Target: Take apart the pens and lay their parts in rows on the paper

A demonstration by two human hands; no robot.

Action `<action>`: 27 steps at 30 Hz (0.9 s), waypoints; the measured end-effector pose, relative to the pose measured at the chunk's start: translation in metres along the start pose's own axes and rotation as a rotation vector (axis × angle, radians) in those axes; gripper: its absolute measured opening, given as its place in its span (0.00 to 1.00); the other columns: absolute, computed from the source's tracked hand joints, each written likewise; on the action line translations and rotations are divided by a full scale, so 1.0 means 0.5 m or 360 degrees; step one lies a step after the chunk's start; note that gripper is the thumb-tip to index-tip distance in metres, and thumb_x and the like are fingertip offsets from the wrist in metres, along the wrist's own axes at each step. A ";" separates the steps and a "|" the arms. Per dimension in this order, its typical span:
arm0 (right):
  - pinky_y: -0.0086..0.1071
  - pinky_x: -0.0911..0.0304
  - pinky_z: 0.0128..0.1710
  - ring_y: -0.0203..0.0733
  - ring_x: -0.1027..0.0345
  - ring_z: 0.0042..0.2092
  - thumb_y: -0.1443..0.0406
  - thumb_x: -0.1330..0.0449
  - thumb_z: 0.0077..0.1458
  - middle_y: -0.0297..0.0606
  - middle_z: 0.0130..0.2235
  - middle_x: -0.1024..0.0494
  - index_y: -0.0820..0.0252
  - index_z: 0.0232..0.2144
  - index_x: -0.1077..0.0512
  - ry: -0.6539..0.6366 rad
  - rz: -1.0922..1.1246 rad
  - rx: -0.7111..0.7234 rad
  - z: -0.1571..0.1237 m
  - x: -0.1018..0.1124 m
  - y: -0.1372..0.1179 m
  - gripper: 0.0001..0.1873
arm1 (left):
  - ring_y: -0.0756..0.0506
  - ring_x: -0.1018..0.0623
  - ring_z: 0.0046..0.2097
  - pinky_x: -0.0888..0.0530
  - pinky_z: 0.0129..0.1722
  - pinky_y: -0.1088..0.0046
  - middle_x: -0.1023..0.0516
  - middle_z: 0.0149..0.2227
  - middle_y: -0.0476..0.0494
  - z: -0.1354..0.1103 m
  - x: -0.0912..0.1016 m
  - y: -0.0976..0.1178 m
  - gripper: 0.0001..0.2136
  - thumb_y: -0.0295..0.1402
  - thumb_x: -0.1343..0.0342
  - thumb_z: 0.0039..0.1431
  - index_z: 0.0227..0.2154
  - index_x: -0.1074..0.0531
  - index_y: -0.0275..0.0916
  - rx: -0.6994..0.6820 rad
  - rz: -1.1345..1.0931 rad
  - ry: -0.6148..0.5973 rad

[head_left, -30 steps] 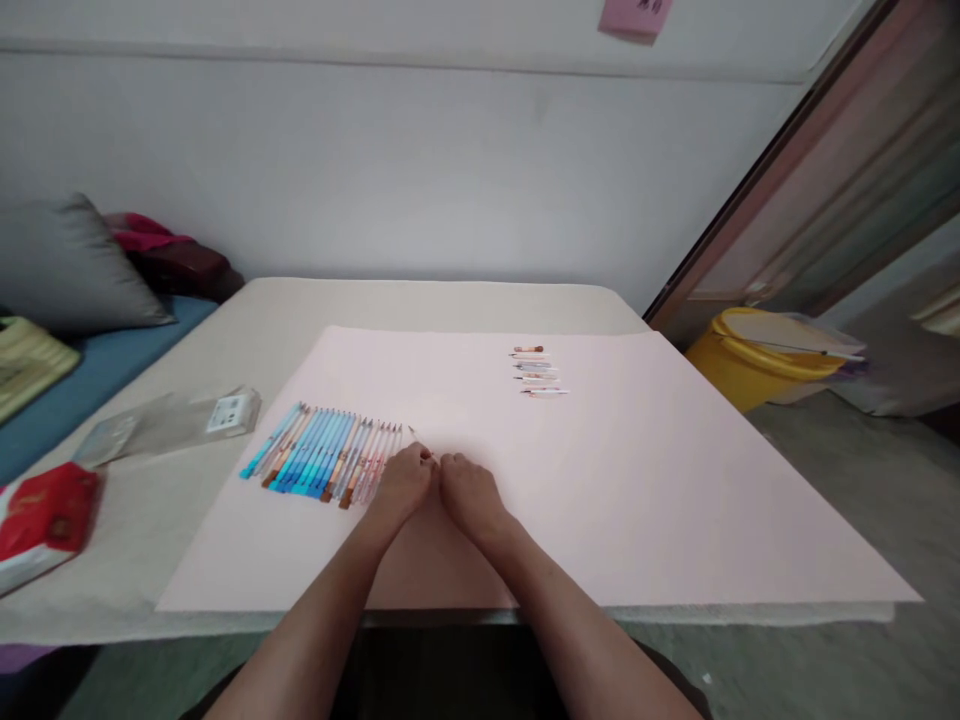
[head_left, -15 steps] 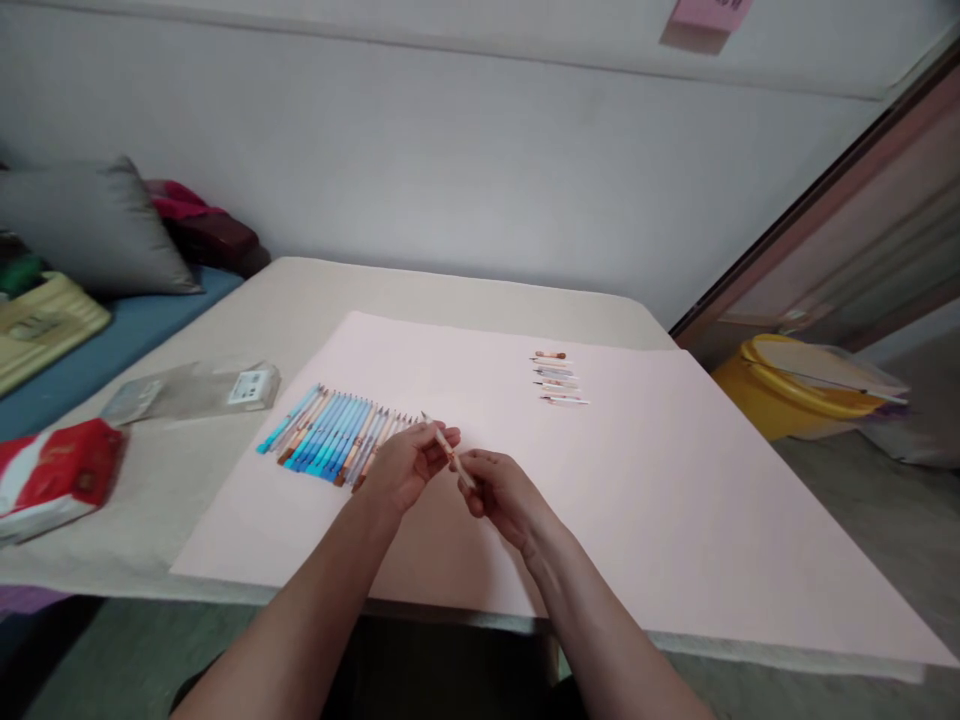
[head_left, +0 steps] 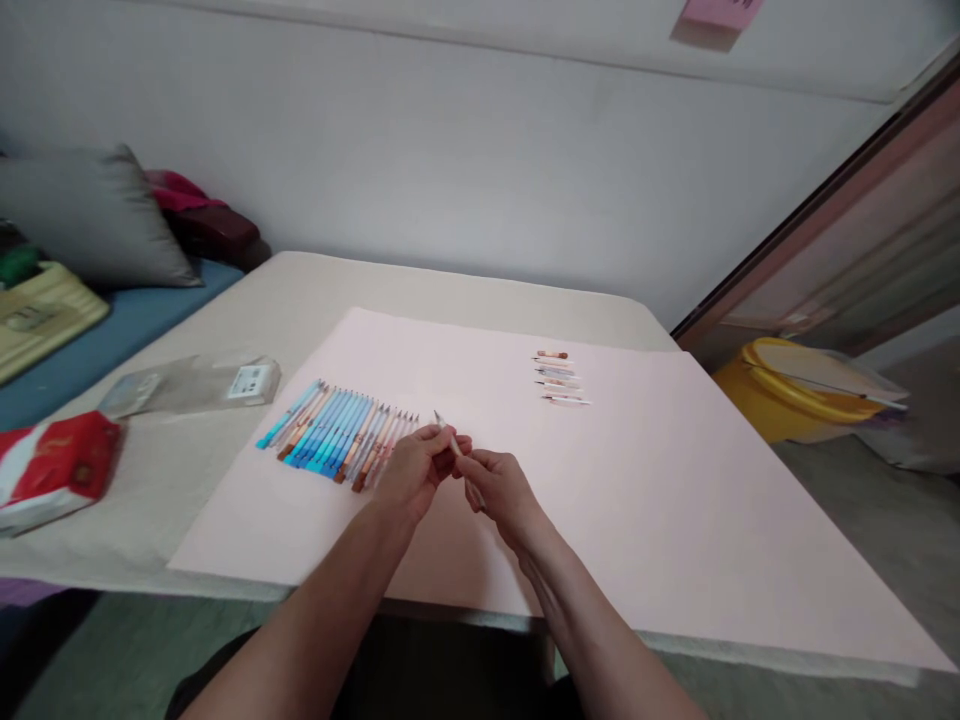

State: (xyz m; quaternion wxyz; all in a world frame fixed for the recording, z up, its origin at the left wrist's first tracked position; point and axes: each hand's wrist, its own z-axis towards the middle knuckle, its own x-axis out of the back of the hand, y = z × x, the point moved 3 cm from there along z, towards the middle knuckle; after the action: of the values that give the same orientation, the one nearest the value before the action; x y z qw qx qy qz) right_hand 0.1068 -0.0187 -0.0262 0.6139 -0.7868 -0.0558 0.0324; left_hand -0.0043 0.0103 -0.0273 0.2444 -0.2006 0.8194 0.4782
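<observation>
A slim pale pen (head_left: 440,418) is held between my two hands above the pink sheet (head_left: 660,500), its pointed tip aimed up and away from me. My left hand (head_left: 417,470) pinches it near the tip end. Lower down the barrel, the fingers of my right hand (head_left: 504,490) are closed on it too, covering much of it. Beside my left hand lies a tight row of several pens (head_left: 330,430) in blue, tan, grey and pink. Farther off to the right, a smaller column of pens (head_left: 559,385) rests crosswise, some tips pointing left.
On the table's left are a clear plastic package (head_left: 202,385) and a red and white packet (head_left: 64,465). A grey cushion (head_left: 97,215) sits beyond them. The wall (head_left: 480,170) rises behind the table, and a yellow bucket (head_left: 780,395) stands at right.
The pen has turned steeper, its tip swinging slightly right. My right fingers have shifted their hold along it, and my left hand has moved a little right.
</observation>
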 end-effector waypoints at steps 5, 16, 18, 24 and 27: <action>0.28 0.55 0.21 0.31 0.46 0.19 0.60 0.44 0.50 0.30 0.15 0.36 0.58 0.17 0.37 0.0361 -0.0741 0.0349 -0.010 -0.001 -0.007 0.14 | 0.48 0.23 0.30 0.27 0.30 0.74 0.24 0.27 0.40 0.007 0.011 -0.005 0.05 0.27 0.40 0.49 0.25 0.31 0.32 -0.0009 0.0045 0.0102; 0.26 0.51 0.18 0.31 0.41 0.18 0.56 0.47 0.51 0.37 0.21 0.27 0.65 0.29 0.29 -0.0109 0.0511 -0.0288 -0.004 0.004 0.012 0.16 | 0.46 0.23 0.34 0.26 0.32 0.72 0.23 0.30 0.39 0.006 0.006 -0.003 0.01 0.25 0.44 0.52 0.27 0.30 0.32 0.0004 -0.0184 0.0067; 0.26 0.52 0.18 0.31 0.43 0.17 0.59 0.44 0.49 0.34 0.19 0.29 0.64 0.25 0.30 0.0050 0.0328 -0.0174 -0.001 0.012 0.010 0.12 | 0.47 0.23 0.34 0.26 0.32 0.73 0.24 0.30 0.40 0.007 0.009 -0.007 0.01 0.25 0.43 0.52 0.28 0.29 0.33 0.0005 -0.0163 0.0105; 0.26 0.49 0.22 0.31 0.45 0.20 0.62 0.39 0.45 0.27 0.17 0.35 0.60 0.22 0.31 0.0588 -0.0266 0.0290 -0.007 0.032 -0.014 0.07 | 0.51 0.24 0.31 0.27 0.32 0.79 0.24 0.29 0.43 0.007 0.010 -0.012 0.01 0.24 0.44 0.52 0.27 0.28 0.32 0.0007 -0.0261 0.0105; 0.27 0.48 0.21 0.32 0.42 0.21 0.58 0.41 0.48 0.30 0.20 0.31 0.60 0.26 0.31 0.0508 -0.0002 0.0214 -0.009 0.029 -0.016 0.11 | 0.51 0.24 0.33 0.26 0.34 0.78 0.24 0.30 0.42 0.007 0.009 -0.010 0.02 0.23 0.44 0.53 0.27 0.28 0.32 -0.0061 -0.0332 0.0095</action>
State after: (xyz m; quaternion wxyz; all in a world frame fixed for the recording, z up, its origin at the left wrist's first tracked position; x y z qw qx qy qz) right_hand 0.1215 -0.0190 -0.0172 0.6662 -0.7390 0.0443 -0.0897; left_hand -0.0044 0.0106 -0.0351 0.2643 -0.3038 0.7916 0.4595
